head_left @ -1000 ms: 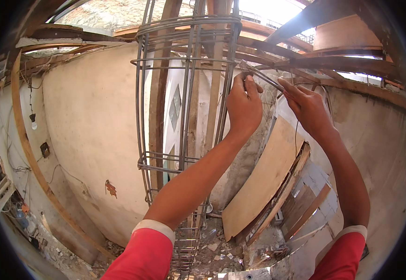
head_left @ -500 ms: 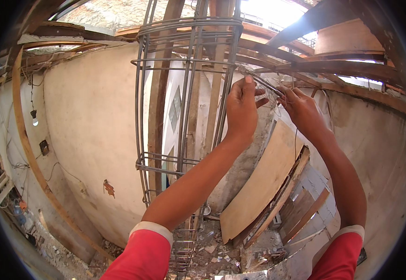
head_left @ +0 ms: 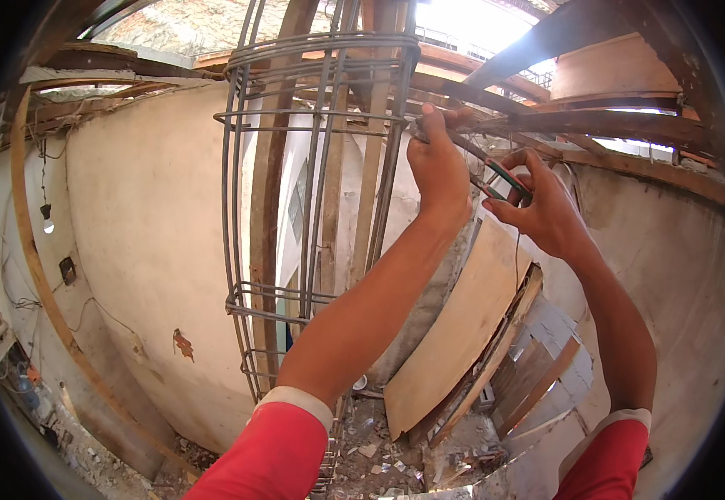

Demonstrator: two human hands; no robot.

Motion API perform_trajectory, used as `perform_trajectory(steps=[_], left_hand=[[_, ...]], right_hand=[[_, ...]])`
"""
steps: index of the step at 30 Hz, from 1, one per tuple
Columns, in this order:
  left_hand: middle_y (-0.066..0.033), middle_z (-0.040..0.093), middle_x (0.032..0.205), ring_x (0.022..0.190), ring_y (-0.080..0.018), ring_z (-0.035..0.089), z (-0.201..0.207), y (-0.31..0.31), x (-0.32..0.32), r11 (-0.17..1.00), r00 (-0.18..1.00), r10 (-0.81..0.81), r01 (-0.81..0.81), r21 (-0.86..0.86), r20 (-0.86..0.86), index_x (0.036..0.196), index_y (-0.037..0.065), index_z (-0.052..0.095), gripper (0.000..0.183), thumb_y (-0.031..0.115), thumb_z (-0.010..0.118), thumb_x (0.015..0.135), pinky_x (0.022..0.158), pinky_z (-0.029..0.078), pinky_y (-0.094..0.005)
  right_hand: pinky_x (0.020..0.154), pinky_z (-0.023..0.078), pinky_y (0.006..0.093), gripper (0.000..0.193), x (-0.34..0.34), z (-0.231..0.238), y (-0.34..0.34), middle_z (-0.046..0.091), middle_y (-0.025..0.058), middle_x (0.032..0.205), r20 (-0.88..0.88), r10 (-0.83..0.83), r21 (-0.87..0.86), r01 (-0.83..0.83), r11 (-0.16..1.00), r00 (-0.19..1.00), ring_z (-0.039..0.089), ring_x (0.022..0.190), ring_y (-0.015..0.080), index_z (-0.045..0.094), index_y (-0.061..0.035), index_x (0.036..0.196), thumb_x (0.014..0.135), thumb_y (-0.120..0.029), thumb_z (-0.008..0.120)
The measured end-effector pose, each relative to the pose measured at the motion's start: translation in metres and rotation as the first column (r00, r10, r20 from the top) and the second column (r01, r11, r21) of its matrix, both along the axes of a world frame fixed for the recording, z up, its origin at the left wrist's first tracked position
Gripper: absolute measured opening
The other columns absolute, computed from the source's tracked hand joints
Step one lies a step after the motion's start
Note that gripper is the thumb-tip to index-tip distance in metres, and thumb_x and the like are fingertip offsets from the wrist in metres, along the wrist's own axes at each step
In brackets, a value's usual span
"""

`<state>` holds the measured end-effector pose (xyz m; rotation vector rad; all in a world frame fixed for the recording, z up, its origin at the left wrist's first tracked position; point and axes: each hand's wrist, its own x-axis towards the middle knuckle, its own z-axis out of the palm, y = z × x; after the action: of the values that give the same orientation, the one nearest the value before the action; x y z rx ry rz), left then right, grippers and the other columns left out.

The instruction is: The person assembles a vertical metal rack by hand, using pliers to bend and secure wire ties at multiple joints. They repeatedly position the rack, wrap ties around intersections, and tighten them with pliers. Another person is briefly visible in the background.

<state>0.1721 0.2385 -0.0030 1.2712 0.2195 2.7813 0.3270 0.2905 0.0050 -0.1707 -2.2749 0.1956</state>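
Holding green-handled pincers in the right hand, with thumb and fingers half open around the two spread handles. Pointing the pincers up and leftward, with their far end close to the left hand, near the right side of the steel bar cage. Showing the left thumb upright, with the fingers partly hidden; cannot tell whether gripping anything there. Reaching above a curved wooden board.
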Motion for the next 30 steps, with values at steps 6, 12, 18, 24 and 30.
perform_trajectory(steps=[6, 12, 18, 24, 30], left_hand=[[-0.0134, 0.067, 0.122, 0.12, -0.0206, 0.057, 0.001, 0.002, 0.008, 0.997, 0.999, -0.036, 0.035, 0.068, 0.007, 0.123, -0.001, 0.058, 0.057, 0.053, 0.05, 0.107, 0.115, 0.034, -0.0351], [-0.0132, 0.07, 0.115, 0.119, -0.0216, 0.061, -0.016, -0.003, -0.025, 0.988, 0.957, 0.144, -0.154, -0.022, -0.252, 0.127, -0.002, 0.06, 0.062, 0.055, 0.055, 0.104, 0.113, 0.037, -0.0379], [-0.009, 0.059, 0.072, 0.088, -0.029, 0.069, -0.012, 0.007, -0.014, 0.997, 0.991, -0.077, 0.078, 0.005, -0.106, 0.085, 0.008, 0.05, 0.038, 0.039, 0.054, 0.107, 0.085, 0.053, -0.0421], [-0.0114, 0.066, 0.083, 0.095, -0.0292, 0.07, -0.005, 0.01, -0.001, 0.996, 0.997, -0.068, 0.07, 0.054, -0.046, 0.092, 0.008, 0.055, 0.041, 0.046, 0.052, 0.108, 0.09, 0.052, -0.0429], [-0.0167, 0.072, 0.12, 0.124, -0.0307, 0.062, -0.014, -0.022, -0.02, 0.975, 0.927, -0.19, 0.139, -0.174, -0.324, 0.105, 0.009, 0.067, 0.051, 0.057, 0.053, 0.104, 0.105, 0.044, -0.045]], right_hand=[[0.064, 0.051, 0.0389, 0.035, -0.001, -0.001, 0.02, 0.062, 0.0062, 0.077, -0.478, 0.047, 0.708, 0.354, 0.611, 0.877, 0.061, 0.061, 0.0257, 0.065, -0.0069, 0.102, 0.09, -0.037, 0.077], [0.049, 0.043, 0.03, 0.053, 0.005, 0.019, 0.021, 0.049, 0.0012, 0.06, 0.273, 0.258, -0.517, -0.085, 0.852, 0.927, 0.052, 0.051, 0.0111, 0.063, -0.0022, 0.091, 0.102, -0.054, 0.059], [0.055, 0.046, 0.0305, 0.05, 0.001, -0.005, 0.012, 0.06, 0.0048, 0.066, 0.198, 0.157, -0.265, -0.101, 0.959, 0.968, 0.058, 0.055, 0.0145, 0.061, -0.0027, 0.093, 0.105, -0.051, 0.056], [0.06, 0.049, 0.0354, 0.039, -0.001, -0.018, 0.025, 0.062, 0.0123, 0.068, -0.451, 0.031, 0.637, 0.298, 0.711, 0.892, 0.062, 0.061, 0.0257, 0.059, -0.0014, 0.098, 0.103, -0.04, 0.059], [0.046, 0.042, 0.0307, 0.047, 0.01, -0.004, 0.042, 0.055, 0.0074, 0.059, 0.04, 0.478, -0.766, -0.28, 0.579, 0.878, 0.051, 0.044, 0.0167, 0.057, -0.0037, 0.095, 0.108, -0.049, 0.051]])
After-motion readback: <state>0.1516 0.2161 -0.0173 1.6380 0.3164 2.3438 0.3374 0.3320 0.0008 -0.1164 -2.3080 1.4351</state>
